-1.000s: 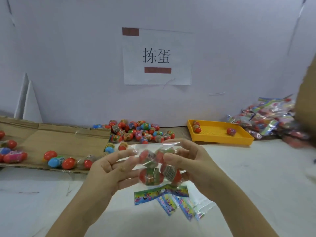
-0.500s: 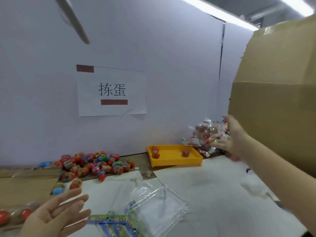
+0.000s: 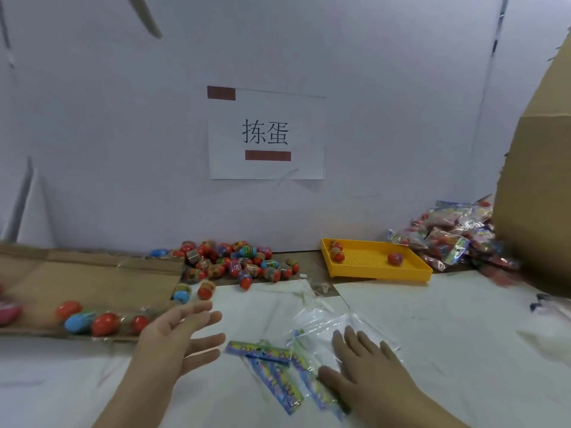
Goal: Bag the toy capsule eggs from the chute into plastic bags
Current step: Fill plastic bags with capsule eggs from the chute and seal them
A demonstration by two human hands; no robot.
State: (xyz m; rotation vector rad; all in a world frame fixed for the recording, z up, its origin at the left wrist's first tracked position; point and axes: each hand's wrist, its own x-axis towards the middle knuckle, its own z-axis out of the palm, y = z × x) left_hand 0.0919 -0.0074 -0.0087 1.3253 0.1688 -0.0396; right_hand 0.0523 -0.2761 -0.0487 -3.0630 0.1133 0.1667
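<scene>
Two hands in view, neither gripping anything. Left hand (image 3: 176, 338): well left of the yellow tray (image 3: 383, 274) and nearer the camera, fingers straight and spread, palm turned inward, nothing in it. Right hand (image 3: 367, 366): in front of the tray, laid flat with fingers straight on a fanned stack of empty plastic bags (image 3: 321, 329), clear with printed header strips. Loose capsule eggs (image 3: 234, 264) are heaped just left of the tray, against the wall. Further left of the tray, the cardboard chute (image 3: 92, 276) carries a row of eggs (image 3: 92, 319) along its near edge. Three eggs lie inside the tray. Filled bags (image 3: 454, 236) are piled just right of the tray, beside a cardboard box (image 3: 537, 211). Paper sign (image 3: 267, 134) hangs on the wall above and left of the tray.
</scene>
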